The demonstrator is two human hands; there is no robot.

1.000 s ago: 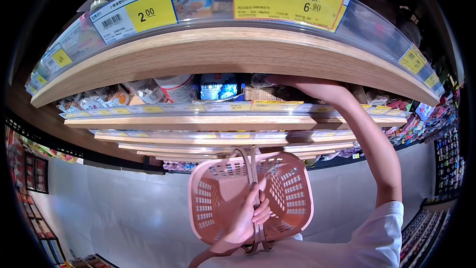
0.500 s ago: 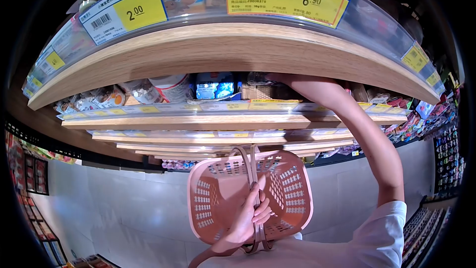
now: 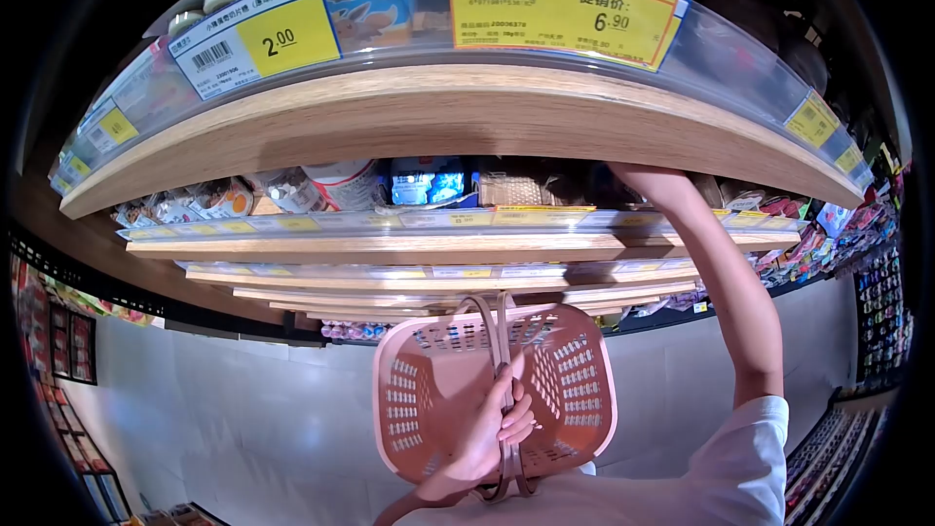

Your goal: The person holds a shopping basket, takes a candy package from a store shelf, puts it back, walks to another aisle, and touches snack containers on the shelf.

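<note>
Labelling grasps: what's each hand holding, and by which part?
Left hand: pink basket, gripped by its handles. Right hand: mostly hidden behind the upper shelf board, so its hold can't be told.

Fisheye bowing, 4 black corners

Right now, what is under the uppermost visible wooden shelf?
Under the shelf: clear containers, a blue package and a woven basket. The right hand reaches in; its fingers, and anything they touch, are hidden.
</note>
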